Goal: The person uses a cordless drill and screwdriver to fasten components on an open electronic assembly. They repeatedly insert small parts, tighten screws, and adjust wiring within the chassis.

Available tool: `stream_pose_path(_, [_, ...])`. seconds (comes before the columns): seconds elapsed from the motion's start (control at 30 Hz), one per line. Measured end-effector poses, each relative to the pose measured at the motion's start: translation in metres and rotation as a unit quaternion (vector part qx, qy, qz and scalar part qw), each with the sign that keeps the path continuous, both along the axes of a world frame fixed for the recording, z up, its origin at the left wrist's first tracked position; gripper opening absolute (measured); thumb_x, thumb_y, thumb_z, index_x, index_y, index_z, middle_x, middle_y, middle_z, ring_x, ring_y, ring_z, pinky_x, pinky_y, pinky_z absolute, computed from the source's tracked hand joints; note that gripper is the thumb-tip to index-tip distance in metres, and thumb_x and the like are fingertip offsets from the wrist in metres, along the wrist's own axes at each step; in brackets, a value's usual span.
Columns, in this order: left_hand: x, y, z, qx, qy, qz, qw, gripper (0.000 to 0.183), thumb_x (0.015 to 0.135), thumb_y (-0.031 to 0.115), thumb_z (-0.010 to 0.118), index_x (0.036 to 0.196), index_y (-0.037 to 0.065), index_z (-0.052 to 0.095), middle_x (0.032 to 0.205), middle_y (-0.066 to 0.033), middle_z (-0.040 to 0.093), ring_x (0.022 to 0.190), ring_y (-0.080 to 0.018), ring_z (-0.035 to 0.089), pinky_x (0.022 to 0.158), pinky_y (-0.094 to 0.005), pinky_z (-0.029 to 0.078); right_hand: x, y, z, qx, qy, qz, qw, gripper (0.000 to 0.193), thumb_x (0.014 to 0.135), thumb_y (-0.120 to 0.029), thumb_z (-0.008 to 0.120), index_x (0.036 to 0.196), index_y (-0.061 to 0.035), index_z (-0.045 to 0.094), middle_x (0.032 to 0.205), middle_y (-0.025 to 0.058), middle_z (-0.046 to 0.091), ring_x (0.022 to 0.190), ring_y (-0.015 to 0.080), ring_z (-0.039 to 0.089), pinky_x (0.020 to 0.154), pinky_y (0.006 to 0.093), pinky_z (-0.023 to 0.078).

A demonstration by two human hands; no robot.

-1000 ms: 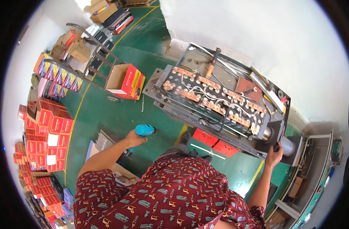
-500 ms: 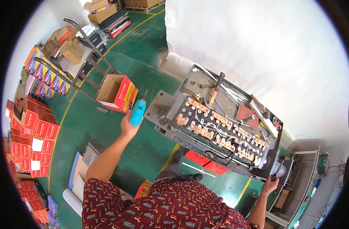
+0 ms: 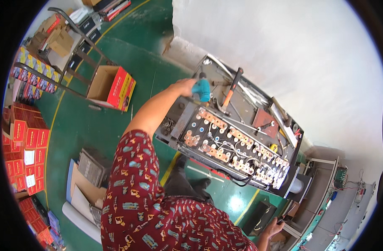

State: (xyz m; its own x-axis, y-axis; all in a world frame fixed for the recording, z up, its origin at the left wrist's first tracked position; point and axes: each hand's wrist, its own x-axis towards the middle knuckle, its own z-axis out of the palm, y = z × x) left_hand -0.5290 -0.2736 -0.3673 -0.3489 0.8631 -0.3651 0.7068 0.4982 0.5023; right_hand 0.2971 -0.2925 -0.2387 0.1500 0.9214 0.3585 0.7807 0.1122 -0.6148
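Note:
My left hand (image 3: 184,87) is closed around a teal cordless power driver (image 3: 201,90), held over the far left part of a metal work table (image 3: 184,119). Just right of the driver lies a claw hammer (image 3: 232,93) with an orange and black handle. Nearer to me on the table sits a battery pack (image 3: 237,144), topped with copper bars and white wires. Low at the right, my right hand (image 3: 274,228) is away from the table, its fingers curled by something small and dark that I cannot make out.
Loose metal parts (image 3: 168,124) lie at the table's left end. An open red and yellow carton (image 3: 125,90) stands on the green floor beside a hand cart (image 3: 70,90). Stacked red boxes (image 3: 35,136) line the left. A shelf unit (image 3: 321,184) stands at the right.
My left hand has swung the driver rightward, from beside the table to over it. My right hand has drawn back toward me from the table's right end. The whole view has shifted somewhat.

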Motion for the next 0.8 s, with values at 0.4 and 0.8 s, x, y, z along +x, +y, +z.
stream_pose_path(0.4, [-0.016, -0.034, -0.029, 0.099, -0.052, -0.006, 0.994, 0.04, 0.087, 0.003, 0.068, 0.127, 0.006, 0.068, 0.124, -0.0187, 0.071, 0.116, -0.0324, 0.068, 0.098, -0.0401, 0.054, -0.059, -0.081, -0.033, -0.282, 0.054, 0.077, 0.955, 0.027, 0.095, -0.015, 0.07, 0.088, -0.0047, 0.046, 0.072, 0.0029, 0.051, 0.056, 0.0111, 0.045, 0.048, 0.0289, 0.042])
stream_pose_path(0.8, [0.146, -0.281, -0.028, 0.297, 0.033, 0.467, 0.832, 0.014, 0.092, 0.014, 0.072, 0.1, 0.002, 0.073, 0.087, -0.0165, 0.074, 0.081, -0.0303, 0.073, 0.074, -0.0382, 0.055, -0.104, -0.074, -0.063, -0.55, 0.055, 0.345, 0.758, 0.048, 0.095, -0.009, 0.069, 0.137, 0.0021, 0.048, 0.09, 0.0032, 0.055, 0.078, 0.0122, 0.051, 0.07, 0.0281, 0.046])
